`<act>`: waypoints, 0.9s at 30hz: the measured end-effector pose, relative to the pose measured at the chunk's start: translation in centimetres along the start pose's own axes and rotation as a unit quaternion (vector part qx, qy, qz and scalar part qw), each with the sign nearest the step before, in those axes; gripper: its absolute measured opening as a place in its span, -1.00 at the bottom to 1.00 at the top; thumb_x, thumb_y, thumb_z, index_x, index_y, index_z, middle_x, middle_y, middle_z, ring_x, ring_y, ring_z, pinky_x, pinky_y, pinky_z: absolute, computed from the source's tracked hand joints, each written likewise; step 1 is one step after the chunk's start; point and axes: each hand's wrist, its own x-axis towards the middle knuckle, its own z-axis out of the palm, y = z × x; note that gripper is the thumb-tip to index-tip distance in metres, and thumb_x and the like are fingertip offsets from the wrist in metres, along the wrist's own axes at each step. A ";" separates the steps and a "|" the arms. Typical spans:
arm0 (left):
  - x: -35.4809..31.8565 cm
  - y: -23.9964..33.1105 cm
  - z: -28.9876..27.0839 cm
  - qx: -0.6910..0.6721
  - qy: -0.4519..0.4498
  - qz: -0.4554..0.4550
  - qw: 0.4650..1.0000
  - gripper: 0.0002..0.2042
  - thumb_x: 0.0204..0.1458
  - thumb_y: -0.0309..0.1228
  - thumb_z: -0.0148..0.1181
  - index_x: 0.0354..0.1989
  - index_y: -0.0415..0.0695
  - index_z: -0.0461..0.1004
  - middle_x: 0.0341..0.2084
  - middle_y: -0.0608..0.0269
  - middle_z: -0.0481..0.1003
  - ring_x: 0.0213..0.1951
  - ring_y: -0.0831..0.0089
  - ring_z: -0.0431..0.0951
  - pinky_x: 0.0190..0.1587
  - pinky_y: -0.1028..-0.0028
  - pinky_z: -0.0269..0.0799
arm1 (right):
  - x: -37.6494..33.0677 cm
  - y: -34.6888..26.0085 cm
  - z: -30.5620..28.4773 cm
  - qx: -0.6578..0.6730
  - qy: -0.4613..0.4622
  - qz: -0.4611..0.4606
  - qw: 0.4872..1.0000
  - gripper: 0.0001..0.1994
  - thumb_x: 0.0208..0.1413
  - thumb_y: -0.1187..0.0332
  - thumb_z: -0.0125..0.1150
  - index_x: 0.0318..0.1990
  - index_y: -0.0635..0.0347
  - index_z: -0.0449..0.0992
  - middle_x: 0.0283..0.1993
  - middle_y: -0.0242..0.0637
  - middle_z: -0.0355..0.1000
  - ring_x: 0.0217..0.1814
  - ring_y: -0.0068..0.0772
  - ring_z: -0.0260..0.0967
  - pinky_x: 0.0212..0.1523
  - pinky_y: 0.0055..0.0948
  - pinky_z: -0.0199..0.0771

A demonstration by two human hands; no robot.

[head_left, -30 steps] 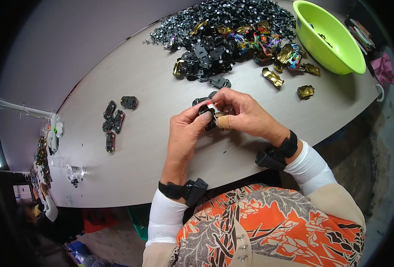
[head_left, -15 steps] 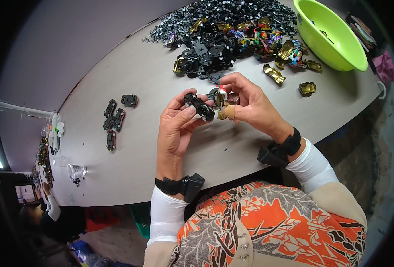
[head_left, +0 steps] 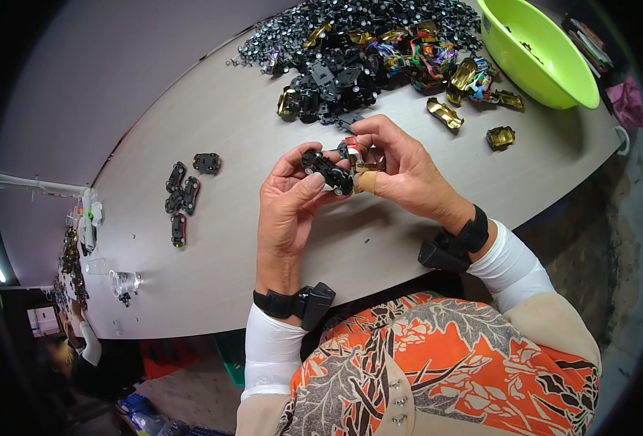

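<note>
- Holding a black toy car chassis (head_left: 327, 171) above the table's (head_left: 263, 240) near edge, our left hand (head_left: 290, 200) clamps it steady.
- Our right hand (head_left: 401, 174) pinches a small red-and-white part (head_left: 351, 151) against it, for fitting.

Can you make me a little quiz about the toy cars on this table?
1. True or false: the left hand holds a black toy car base.
2. Which colour is the bowl? A red, B green, C blue.
3. Fill in: the small group of finished cars lies to the person's ____ side of the hands.

Key: 1 true. 2 B. 3 left. The right hand holds a small red and white part against the base, above the table.
</note>
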 end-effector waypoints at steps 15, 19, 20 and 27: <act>-0.3 -0.1 0.2 0.010 0.007 -0.002 1.000 -0.60 -0.09 -0.57 0.18 -0.02 -0.25 0.31 -0.20 0.07 0.47 -0.17 0.33 0.52 -0.21 0.31 0.58 | -0.1 0.1 0.5 -0.046 0.002 0.003 0.999 -0.62 -0.04 0.60 0.06 -0.02 0.23 0.20 -0.30 -0.36 0.36 -0.30 -0.68 0.30 -0.29 -0.61 0.38; -0.3 -0.4 0.3 0.026 0.010 -0.004 1.000 -0.60 -0.12 -0.61 0.19 -0.03 -0.28 0.33 -0.22 0.09 0.47 -0.21 0.38 0.52 -0.21 0.35 0.58 | -0.2 0.3 0.6 -0.116 0.001 -0.007 0.993 -0.63 -0.05 0.60 0.07 -0.04 0.23 0.22 -0.32 -0.35 0.35 -0.33 -0.65 0.30 -0.32 -0.59 0.39; -0.3 -0.4 0.3 0.035 0.012 0.003 0.999 -0.60 -0.13 -0.63 0.20 -0.04 -0.29 0.34 -0.22 0.09 0.47 -0.22 0.39 0.52 -0.22 0.37 0.58 | -0.3 0.1 0.6 -0.134 -0.004 -0.002 0.991 -0.63 -0.06 0.60 0.07 -0.04 0.24 0.23 -0.31 -0.33 0.34 -0.33 -0.63 0.30 -0.32 -0.59 0.39; -0.5 -0.9 0.4 0.083 0.021 0.023 0.996 -0.62 -0.15 -0.67 0.20 -0.07 -0.34 0.40 -0.22 0.10 0.46 -0.26 0.42 0.52 -0.27 0.46 0.58 | -0.2 0.0 0.7 -0.210 -0.014 -0.067 0.975 -0.60 -0.14 0.60 0.11 -0.05 0.21 0.33 -0.34 -0.38 0.27 -0.36 -0.60 0.21 -0.32 -0.58 0.26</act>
